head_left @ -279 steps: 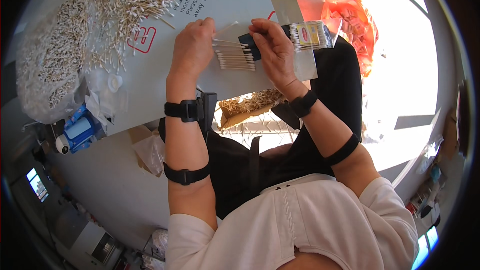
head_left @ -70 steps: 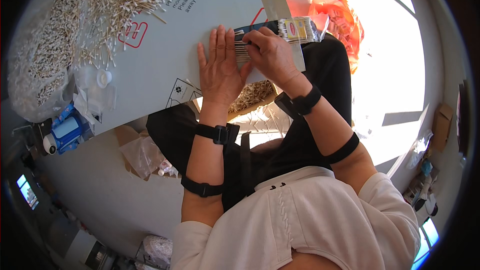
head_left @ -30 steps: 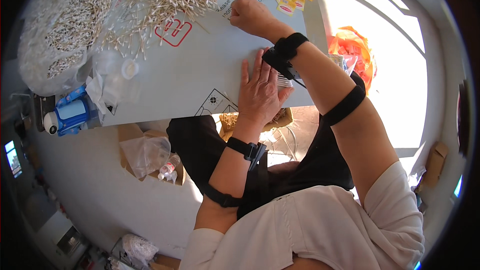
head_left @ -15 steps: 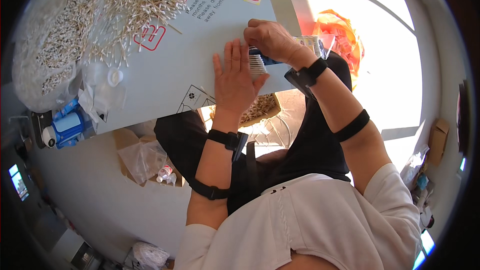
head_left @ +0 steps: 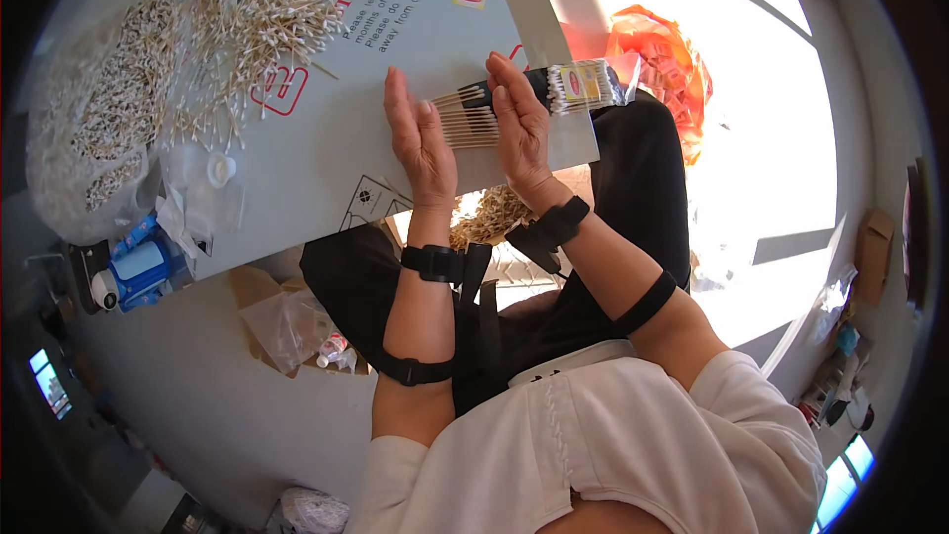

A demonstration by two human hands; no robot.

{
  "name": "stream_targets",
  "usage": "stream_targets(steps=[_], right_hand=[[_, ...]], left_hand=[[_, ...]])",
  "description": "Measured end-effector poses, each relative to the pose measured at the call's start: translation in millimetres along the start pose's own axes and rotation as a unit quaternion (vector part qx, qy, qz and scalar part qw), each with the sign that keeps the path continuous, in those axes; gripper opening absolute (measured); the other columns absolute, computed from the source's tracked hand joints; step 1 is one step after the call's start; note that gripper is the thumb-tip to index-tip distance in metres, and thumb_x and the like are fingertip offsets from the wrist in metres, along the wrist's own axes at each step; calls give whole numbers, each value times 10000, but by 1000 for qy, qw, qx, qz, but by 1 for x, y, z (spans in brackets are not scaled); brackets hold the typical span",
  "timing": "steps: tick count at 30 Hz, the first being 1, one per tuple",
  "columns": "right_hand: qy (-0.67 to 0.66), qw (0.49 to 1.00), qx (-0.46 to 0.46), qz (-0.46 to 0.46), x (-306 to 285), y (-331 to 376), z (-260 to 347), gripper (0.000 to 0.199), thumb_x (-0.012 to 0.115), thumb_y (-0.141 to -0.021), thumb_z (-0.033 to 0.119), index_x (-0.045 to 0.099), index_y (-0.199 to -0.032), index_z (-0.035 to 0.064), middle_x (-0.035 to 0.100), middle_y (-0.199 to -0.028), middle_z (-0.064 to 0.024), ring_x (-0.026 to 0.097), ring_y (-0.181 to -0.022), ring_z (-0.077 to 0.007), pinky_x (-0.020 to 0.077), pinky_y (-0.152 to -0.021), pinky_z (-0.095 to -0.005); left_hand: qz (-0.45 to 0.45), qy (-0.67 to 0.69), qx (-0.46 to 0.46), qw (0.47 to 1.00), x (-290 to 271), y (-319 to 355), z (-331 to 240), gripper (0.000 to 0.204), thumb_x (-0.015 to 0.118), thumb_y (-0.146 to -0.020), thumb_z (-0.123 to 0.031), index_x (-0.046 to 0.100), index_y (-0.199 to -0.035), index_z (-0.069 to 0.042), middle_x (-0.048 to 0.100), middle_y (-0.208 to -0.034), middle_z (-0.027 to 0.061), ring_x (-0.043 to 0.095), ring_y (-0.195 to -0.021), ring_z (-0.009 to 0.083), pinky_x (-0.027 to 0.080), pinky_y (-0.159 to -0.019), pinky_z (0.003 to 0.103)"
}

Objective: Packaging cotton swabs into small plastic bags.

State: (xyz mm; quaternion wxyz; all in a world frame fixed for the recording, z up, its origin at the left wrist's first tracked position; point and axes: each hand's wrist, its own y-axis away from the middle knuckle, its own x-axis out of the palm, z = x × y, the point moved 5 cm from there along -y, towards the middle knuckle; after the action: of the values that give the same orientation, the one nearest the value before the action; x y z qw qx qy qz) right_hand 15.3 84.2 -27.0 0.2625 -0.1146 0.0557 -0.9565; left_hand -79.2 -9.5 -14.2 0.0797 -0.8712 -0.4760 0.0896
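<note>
At the far left a clear bag [head_left: 94, 153] holds a mass of cotton swabs, and a loose heap of cotton swabs [head_left: 262, 25] spreads over the upper part of the grey cardboard sheet [head_left: 326, 168]. A small white cap [head_left: 219, 169] lies on the sheet below the heap, and a blue tape dispenser [head_left: 133, 272] sits off its lower left edge.

The left hand [head_left: 420, 143] stands flat and open, fingers straight and together, its palm pressed against the free ends of a flat row of swabs [head_left: 470, 119]. The right hand [head_left: 519, 124] faces it, likewise flat, fingers extended and close, so the row is squeezed between the two palms rather than gripped. The row's far ends sit in a clear plastic packet [head_left: 583, 84] with small yellow labels, lying on the sheet just right of the right hand.

The swabs look very light, with thin sticks that bend or scatter easily; pressing evenly on both ends seems the safest hold. An orange plastic bag [head_left: 657, 54] lies beyond.
</note>
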Motion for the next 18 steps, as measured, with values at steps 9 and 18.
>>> stream_targets(steps=[9, 18], right_hand=[[15, 999, 6, 35, -2, -9, -7, 348, 459, -1008, 62, 507, -1344, -12, 529, -1360, -116, 489, -1269, -188, 376, -1094, -311], [403, 832, -170, 341, -25, -16, 37, 630, 671, -807, 115, 454, -1398, 76, 412, -1477, -101, 372, -1376, -307, 336, -1129, -452]], left_hand=[[14, 56, -38, 998, 12, 2, 3, 569, 458, -1020, -321, 314, -1462, 7, 323, -1513, 185, 326, -1402, 300, 279, -1136, 410], [259, -481, 131, 827, 12, 23, -20, 790, 618, -886, -415, 296, -1484, -12, 226, -1573, 164, 213, -1460, 312, 159, -1173, 525]])
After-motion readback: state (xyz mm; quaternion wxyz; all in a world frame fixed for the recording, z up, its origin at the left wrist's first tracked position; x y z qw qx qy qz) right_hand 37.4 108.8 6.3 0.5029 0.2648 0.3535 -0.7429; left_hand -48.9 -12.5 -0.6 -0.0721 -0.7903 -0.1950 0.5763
